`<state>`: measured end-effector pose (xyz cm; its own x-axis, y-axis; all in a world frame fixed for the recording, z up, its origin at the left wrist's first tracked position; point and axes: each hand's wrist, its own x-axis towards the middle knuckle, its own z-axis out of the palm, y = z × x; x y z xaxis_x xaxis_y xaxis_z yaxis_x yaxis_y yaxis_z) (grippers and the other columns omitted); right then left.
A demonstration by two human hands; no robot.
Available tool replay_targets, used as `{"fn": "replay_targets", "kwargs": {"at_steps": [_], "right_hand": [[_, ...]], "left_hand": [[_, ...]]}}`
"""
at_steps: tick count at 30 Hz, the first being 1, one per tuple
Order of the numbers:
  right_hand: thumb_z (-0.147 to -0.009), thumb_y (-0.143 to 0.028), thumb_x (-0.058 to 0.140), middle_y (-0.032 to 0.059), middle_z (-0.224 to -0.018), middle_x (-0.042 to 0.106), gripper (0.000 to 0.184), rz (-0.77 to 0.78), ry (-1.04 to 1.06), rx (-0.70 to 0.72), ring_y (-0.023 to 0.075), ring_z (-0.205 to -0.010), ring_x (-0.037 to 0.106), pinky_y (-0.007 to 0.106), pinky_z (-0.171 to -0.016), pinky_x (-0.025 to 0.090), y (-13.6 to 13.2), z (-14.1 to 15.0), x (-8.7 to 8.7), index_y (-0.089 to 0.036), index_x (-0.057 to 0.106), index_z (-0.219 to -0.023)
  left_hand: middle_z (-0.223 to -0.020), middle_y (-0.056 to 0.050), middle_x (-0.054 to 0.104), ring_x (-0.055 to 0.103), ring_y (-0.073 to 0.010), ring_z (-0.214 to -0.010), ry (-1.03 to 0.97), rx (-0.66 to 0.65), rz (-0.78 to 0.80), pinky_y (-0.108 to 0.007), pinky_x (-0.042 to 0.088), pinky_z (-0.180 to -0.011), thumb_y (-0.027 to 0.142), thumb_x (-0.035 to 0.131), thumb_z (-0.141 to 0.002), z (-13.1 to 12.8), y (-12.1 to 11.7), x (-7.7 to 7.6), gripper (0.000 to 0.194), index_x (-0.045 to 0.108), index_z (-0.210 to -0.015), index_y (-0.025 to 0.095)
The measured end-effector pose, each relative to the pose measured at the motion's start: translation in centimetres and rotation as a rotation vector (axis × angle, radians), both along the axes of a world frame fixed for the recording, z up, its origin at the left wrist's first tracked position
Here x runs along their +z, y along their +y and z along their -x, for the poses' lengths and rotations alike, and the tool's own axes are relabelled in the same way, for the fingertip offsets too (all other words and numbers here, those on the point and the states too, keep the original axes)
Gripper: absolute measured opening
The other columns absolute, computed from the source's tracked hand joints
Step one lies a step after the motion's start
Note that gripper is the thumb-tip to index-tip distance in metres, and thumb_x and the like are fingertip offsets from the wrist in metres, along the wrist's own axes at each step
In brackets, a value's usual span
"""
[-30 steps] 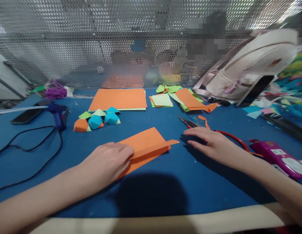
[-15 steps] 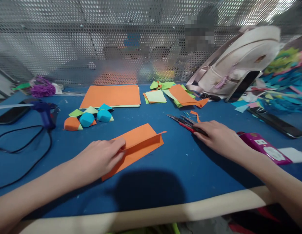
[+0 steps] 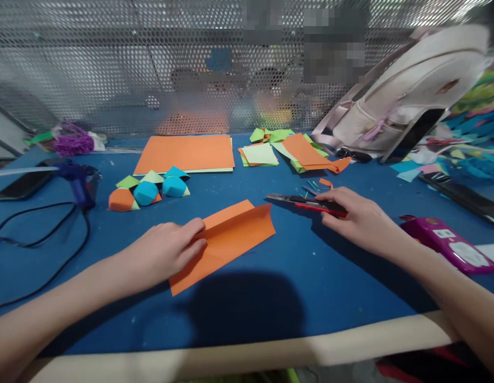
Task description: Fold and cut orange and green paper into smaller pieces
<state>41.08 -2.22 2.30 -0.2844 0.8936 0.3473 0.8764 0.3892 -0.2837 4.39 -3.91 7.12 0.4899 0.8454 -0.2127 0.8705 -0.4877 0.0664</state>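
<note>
My left hand (image 3: 173,247) pinches a folded sheet of orange paper (image 3: 239,236) near its left end; the right end of the fold stands partly open. On the right, my right hand (image 3: 356,218) grips the handle of a red and black utility knife (image 3: 310,205), whose blade points left toward the paper. The knife is held just above or on the blue table, apart from the paper. Thin blue and orange paper scraps (image 3: 310,190) lie behind the knife.
Small folded paper pieces (image 3: 147,191) sit behind my left hand, near an orange paper stack (image 3: 185,154). A blue glue gun (image 3: 81,186) with a black cable is at left. Right are a purple case (image 3: 446,242), phones and a pale backpack (image 3: 410,90).
My right hand has picked up the utility knife, and its blade has swung to point more directly left. The orange paper's fold has opened wider under my left hand.
</note>
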Motion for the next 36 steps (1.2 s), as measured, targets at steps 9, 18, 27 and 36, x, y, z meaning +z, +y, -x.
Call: {"fn": "replay_targets", "kwargs": {"at_steps": [9, 18, 27, 36], "right_hand": [[-0.081, -0.030, 0.055, 0.0063, -0.109, 0.071, 0.034, 0.223, 0.133, 0.115, 0.0256, -0.096, 0.068, 0.040, -0.084, 0.054, -2.2, -1.1, -0.4, -0.025, 0.064, -0.113], [-0.085, -0.029, 0.054, 0.0085, -0.109, 0.071, 0.031, 0.251, 0.159, 0.223, 0.0235, -0.095, 0.068, 0.039, -0.084, 0.054, -2.5, -1.3, -0.6, -0.022, 0.066, -0.113], [-0.086, -0.028, 0.055, 0.0081, -0.108, 0.070, 0.029, 0.267, 0.190, 0.264, 0.0240, -0.099, 0.066, 0.040, -0.088, 0.054, -2.5, -1.2, -0.6, -0.025, 0.067, -0.111], [-0.089, -0.030, 0.055, 0.0082, -0.112, 0.070, 0.031, 0.244, 0.165, 0.314, 0.0252, -0.106, 0.064, 0.044, -0.095, 0.050, -2.0, -1.5, -0.7, -0.026, 0.069, -0.116]], "left_hand": [[-0.059, 0.001, 0.051, 0.053, -0.0187, -0.056, -0.092, -0.012, -0.010, -0.028, 0.031, -0.053, 0.037, 0.038, -0.092, 0.1, 0.5, 0.2, 0.023, 0.045, -0.075, 0.023], [-0.055, 0.002, 0.047, 0.049, -0.0161, -0.052, -0.142, -0.055, -0.048, -0.027, 0.029, -0.052, 0.038, 0.040, -0.092, 0.3, 1.0, 0.2, 0.028, 0.042, -0.069, 0.022], [-0.105, -0.011, 0.069, 0.068, -0.0290, -0.091, -0.117, -0.002, -0.140, -0.034, 0.050, -0.069, 0.041, 0.047, -0.089, 0.8, 1.3, -1.4, 0.042, 0.050, -0.125, 0.018], [-0.158, -0.003, 0.035, 0.016, -0.0230, -0.150, -0.096, -0.569, -0.136, -0.049, 0.008, -0.122, 0.024, 0.039, -0.098, -1.0, 3.8, -2.0, 0.043, 0.048, -0.140, 0.028]]}}
